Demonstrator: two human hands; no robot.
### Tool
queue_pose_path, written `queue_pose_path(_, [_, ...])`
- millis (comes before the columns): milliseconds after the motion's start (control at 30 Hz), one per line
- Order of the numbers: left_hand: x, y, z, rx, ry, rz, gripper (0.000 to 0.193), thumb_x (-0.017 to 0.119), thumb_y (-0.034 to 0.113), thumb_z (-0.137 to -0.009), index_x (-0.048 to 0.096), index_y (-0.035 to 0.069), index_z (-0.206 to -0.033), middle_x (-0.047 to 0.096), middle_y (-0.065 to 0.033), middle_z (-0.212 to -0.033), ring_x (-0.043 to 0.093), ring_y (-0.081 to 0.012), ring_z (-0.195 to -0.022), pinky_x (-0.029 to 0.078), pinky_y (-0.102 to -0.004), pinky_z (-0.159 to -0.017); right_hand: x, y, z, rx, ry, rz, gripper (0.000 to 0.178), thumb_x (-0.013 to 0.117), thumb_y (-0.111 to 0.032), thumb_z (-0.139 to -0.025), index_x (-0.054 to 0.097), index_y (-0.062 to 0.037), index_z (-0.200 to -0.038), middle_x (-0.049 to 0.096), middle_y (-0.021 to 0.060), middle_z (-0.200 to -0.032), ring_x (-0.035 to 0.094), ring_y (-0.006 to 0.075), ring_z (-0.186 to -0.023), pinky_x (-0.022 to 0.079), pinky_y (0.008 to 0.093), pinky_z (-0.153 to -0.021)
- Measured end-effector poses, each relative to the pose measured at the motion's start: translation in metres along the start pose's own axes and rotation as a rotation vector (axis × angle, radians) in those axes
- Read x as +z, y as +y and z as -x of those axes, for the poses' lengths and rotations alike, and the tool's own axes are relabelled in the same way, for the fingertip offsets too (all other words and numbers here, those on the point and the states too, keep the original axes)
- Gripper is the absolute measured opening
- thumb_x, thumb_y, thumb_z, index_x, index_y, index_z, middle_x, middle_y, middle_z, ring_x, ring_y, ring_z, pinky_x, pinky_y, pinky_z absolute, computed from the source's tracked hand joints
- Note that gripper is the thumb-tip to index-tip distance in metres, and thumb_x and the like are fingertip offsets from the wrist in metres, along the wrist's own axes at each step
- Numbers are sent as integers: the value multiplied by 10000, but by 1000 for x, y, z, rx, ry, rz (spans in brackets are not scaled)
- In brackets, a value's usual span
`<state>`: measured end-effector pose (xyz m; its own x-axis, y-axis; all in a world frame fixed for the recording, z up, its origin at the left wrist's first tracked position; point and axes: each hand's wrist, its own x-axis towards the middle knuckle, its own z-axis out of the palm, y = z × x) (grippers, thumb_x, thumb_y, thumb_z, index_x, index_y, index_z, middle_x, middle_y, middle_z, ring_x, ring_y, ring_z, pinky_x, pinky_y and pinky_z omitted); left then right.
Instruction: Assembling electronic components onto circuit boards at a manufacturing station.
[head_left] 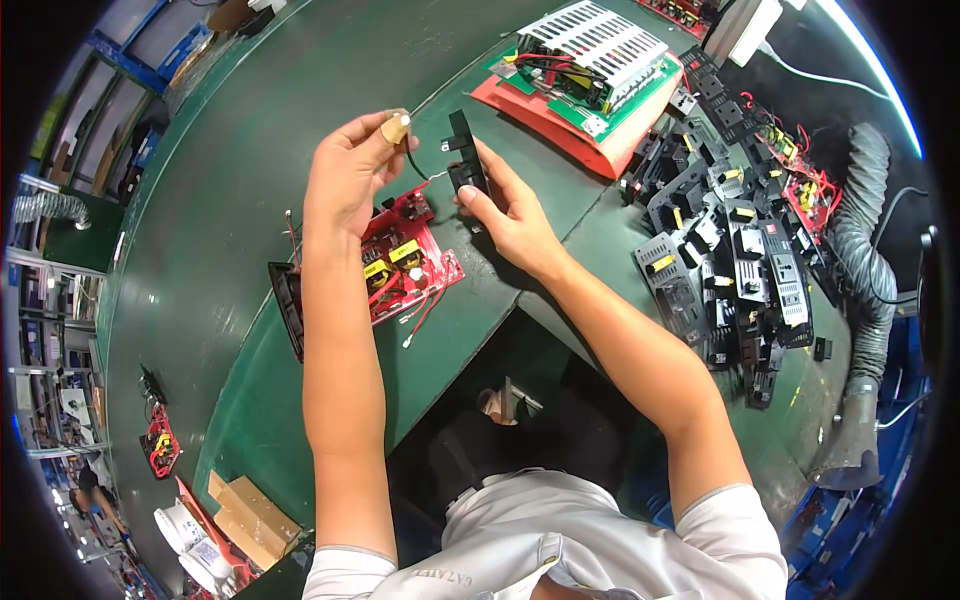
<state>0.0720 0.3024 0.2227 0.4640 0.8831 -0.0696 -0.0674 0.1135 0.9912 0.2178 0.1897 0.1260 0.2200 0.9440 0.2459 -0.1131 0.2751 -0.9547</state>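
Broadly, the green tabletop (240,150) carries it all, with a heap of black panels (750,245) along its right side and a silver slotted unit (592,45) at its far edge, right of the middle. Smaller, a red circuit board (440,268) lies inward of the near edge, partly behind the left forearm.

The right hand (520,215) grasps a single black panel (463,150) by its nearer part, thumb on one side and fingers on the other, raised over the tabletop just beyond the board. Its long axis runs mostly far-to-near, the far end leaning slightly left; small metal terminals point left, toward the other hand. The left hand (350,165) pinches a thin black lead (411,162) at its fingertips, beside a tan piece too small to identify.

The step in hand looks like handling wiring at the panel; the next move probably calls for a steady panel and a slack lead. Whether the lead joins the panel, I cannot tell.
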Motion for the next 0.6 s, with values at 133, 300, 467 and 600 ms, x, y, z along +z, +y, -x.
queue_pose_path(133, [8,-1,2,-71,73,-99,201,663,196,-922,700,75,-1079,668,22,-888,606,-66,-813,415,-205,-671,-2,-3,-1,8,-10,33,582,575,-168,-972,341,-56,-1493,571,18,-1093,560,92,-893,478,249,-763])
queue_pose_path(300, [-4,-14,-7,23,-48,-559,208,639,153,-903,722,32,-1050,628,29,-811,512,-70,-736,399,-241,-682,-3,-7,-2,68,-35,-94,536,576,-213,-968,416,-56,-1455,593,-4,-988,548,77,-802,461,226,-686])
queue_pose_path(467, [-6,-12,-4,-42,-133,-636,211,644,131,-893,718,0,-1040,659,-10,-863,541,-109,-809,438,-280,-763,-8,-5,-3,129,-38,-148,535,574,-221,-966,422,-59,-1452,596,0,-993,548,78,-795,462,229,-679])
queue_pose_path(600, [-5,-13,-3,-57,-174,-671,213,655,131,-889,712,-6,-1040,671,-23,-885,558,-117,-846,444,-283,-792,-7,-8,-1,142,-55,-168,535,564,-227,-971,414,-63,-1457,590,2,-987,550,82,-797,470,236,-690])
